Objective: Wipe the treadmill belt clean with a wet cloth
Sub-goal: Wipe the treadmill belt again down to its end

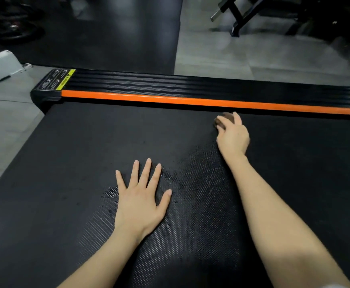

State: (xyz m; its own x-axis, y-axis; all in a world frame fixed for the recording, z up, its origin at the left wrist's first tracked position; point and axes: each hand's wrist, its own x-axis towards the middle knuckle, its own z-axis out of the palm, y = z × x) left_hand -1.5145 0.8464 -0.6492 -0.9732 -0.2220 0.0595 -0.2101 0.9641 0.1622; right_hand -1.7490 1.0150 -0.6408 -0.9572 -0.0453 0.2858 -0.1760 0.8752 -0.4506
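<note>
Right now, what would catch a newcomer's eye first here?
The bright orange stripe running along the far side of the black textured treadmill belt stands out. The right hand grips a small brown cloth near that stripe, while the left hand lies flat, fingers spread, beside a glistening patch.

Two hands (left hand point(141, 201), right hand point(233, 138)), one cloth point(226, 118), one belt point(82, 154), one orange rail point(170, 99).

One head-worn view looks forward and down, close over the black textured treadmill belt point(66, 163) filling the lower frame; an orange side rail point(170, 100) crosses above.
</note>
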